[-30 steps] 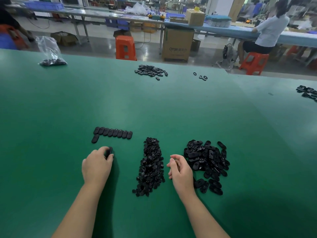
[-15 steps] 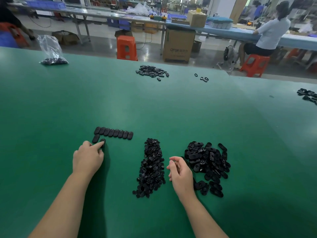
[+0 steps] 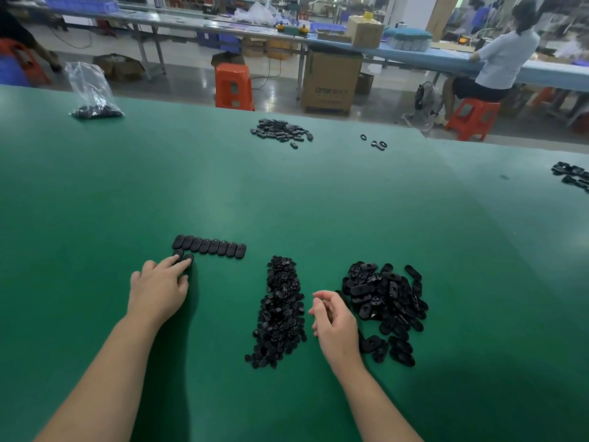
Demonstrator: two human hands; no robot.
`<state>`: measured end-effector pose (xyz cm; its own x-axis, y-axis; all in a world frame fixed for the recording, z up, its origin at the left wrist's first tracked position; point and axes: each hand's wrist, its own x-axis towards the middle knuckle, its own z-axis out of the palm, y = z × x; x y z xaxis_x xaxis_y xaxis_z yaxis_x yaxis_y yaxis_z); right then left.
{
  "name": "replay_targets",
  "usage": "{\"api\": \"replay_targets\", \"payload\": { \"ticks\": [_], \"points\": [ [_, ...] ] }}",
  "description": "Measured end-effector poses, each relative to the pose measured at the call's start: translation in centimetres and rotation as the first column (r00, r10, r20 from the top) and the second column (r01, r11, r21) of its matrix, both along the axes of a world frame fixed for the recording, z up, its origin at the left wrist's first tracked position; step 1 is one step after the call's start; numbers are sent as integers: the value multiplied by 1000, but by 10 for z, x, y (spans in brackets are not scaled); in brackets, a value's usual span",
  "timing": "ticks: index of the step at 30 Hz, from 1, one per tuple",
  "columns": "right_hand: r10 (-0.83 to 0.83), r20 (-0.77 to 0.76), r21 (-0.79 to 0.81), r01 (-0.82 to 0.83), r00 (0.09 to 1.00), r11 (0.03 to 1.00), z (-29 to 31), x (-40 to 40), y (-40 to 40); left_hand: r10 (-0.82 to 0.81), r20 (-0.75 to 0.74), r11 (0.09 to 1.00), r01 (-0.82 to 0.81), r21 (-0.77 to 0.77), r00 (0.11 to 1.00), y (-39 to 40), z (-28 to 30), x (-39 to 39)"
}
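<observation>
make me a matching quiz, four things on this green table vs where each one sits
1 clear bag
2 neat row of oval pieces
3 narrow pile of small parts
4 loose heap of oval pieces

a between the left hand and the right hand
b far left of the table
c right of the right hand
d just beyond the left hand

Pairs: 1-b, 2-d, 3-a, 4-c
</observation>
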<state>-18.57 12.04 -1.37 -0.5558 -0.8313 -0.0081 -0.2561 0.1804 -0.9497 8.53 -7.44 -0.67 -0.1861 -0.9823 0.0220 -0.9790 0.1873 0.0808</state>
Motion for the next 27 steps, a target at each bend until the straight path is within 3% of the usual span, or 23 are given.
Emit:
{"api": "replay_targets", "payload": {
  "ticks": [15,24,27],
  "points": [
    [2,-15,15,-2,1000,1000,-1,0,-1,23,50,1000,-22,-11,999,-3,3,-3],
    [2,-24,12,-2,1000,1000,-1,0,-1,35,19,999,-35,-5,999,-6,3,-3],
    [3,-25,15,-3,1000,1000,-1,0,-1,16,-71,997,-21,-72,997,-3,6,-8]
  ]
}}
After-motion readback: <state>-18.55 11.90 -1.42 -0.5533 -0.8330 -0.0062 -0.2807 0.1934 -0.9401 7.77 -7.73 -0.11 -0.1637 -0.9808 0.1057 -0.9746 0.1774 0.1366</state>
